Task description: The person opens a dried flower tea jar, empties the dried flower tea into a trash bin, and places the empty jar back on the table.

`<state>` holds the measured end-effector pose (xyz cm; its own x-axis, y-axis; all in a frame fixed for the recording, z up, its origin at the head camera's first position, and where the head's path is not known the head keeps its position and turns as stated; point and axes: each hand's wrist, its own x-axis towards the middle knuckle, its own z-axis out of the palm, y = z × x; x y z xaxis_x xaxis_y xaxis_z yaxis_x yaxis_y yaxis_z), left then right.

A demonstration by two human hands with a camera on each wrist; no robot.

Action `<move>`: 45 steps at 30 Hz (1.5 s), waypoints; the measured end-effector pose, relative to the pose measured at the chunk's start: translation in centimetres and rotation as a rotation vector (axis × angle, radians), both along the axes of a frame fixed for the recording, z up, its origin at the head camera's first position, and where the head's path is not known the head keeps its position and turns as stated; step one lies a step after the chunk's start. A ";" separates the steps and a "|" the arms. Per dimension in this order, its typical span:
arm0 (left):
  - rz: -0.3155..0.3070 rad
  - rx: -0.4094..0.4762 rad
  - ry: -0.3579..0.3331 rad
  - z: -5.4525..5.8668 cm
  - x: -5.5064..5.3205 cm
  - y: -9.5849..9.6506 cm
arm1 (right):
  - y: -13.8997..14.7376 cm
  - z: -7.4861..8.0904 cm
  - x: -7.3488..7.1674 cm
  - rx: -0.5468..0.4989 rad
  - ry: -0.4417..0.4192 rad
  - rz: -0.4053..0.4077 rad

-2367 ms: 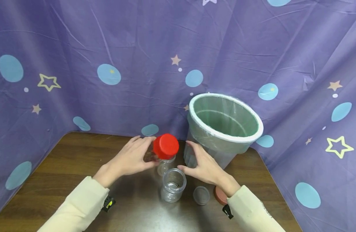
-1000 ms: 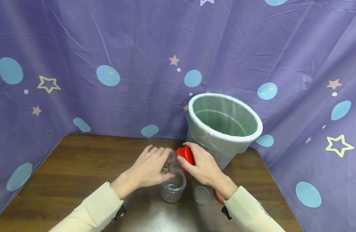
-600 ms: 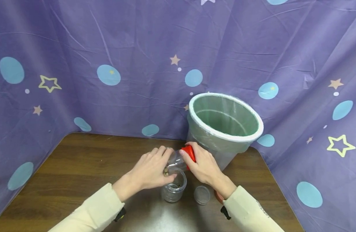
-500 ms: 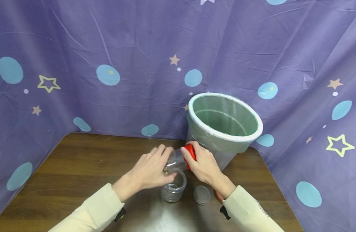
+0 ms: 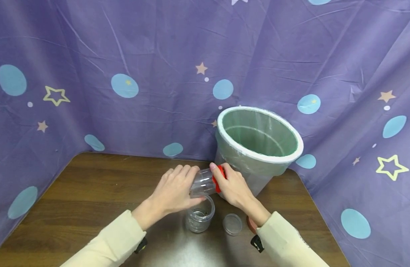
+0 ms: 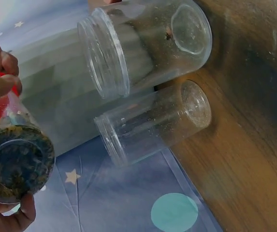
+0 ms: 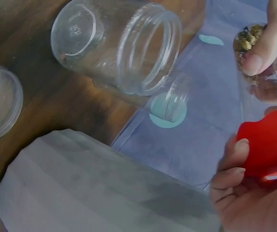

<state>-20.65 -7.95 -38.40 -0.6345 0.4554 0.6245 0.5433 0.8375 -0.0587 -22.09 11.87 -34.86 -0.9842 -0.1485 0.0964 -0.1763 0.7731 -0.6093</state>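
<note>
Clear plastic jar (image 5: pixel 202 182), topped by a red lid (image 5: pixel 219 180), lies tilted on its side in the air between a person's two hands. The left hand (image 5: pixel 175 189) has its grip closed around the base end, thumb below and fingers over the far side. The right hand (image 5: pixel 235 187) has its grip curled around the red lid; whether the lid is screwed tight cannot be told. Dried flower buds (image 7: pixel 247 43), yellowish and brown, gather near the base of the held jar. Just below it, on a brown wood-grain counter (image 5: pixel 91 193), a wide jar (image 5: pixel 199 220) stands upright without a cover, and a narrower clear jar (image 6: pixel 153 125) stands close behind that one. To the right of the wide jar lie a round translucent lid (image 5: pixel 232 224) and, partly hidden by the right forearm, an orange-brown lid (image 5: pixel 252 224). A large pale bin (image 5: pixel 248 165) with a white rim stands behind the right hand. Beyond hangs a purple curtain (image 5: pixel 158 55) printed with stars and blue ovals. Both sleeves (image 5: pixel 108 237) are cream.
</note>
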 end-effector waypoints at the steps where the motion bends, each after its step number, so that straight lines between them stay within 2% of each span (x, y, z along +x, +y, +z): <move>1: 0.002 -0.002 0.009 0.0 0.0 0.0 | 0.0 0.1 0.0 0.003 -0.016 -0.005; 4: 0.002 -0.005 0.035 -0.1 -0.1 0.1 | 0.0 0.2 -0.1 -0.003 -0.052 -0.030; 7: -0.010 0.008 0.060 -0.2 -0.3 0.2 | -0.1 0.1 -0.2 -0.012 -0.031 -0.048; 15: -0.079 0.059 0.063 -0.1 -0.4 0.2 | -0.1 -0.9 -0.1 0.003 0.191 -0.055; 21: -0.121 0.087 0.099 -0.5 -0.2 0.2 | -0.2 -2.1 0.1 -0.015 0.293 -0.027; 24: -0.136 0.099 0.089 -0.7 -0.1 0.3 | 0.1 -2.7 0.2 -0.033 0.335 -0.004; 28: -0.133 0.112 -0.001 -0.9 0.2 0.6 | 0.6 -3.3 0.1 -0.047 0.417 0.065; 35: -0.115 0.148 -0.269 0.0 0.4 0.6 | 1.5 -3.1 -0.5 -0.032 0.582 0.247; 40: -0.169 0.232 -0.494 0.7 0.0 0.1 | 1.8 -3.1 -0.6 -0.038 0.613 0.313; 45: -0.266 0.310 -0.673 0.9 -0.4 -0.5 | 2.0 -3.0 -0.4 -0.035 0.620 0.367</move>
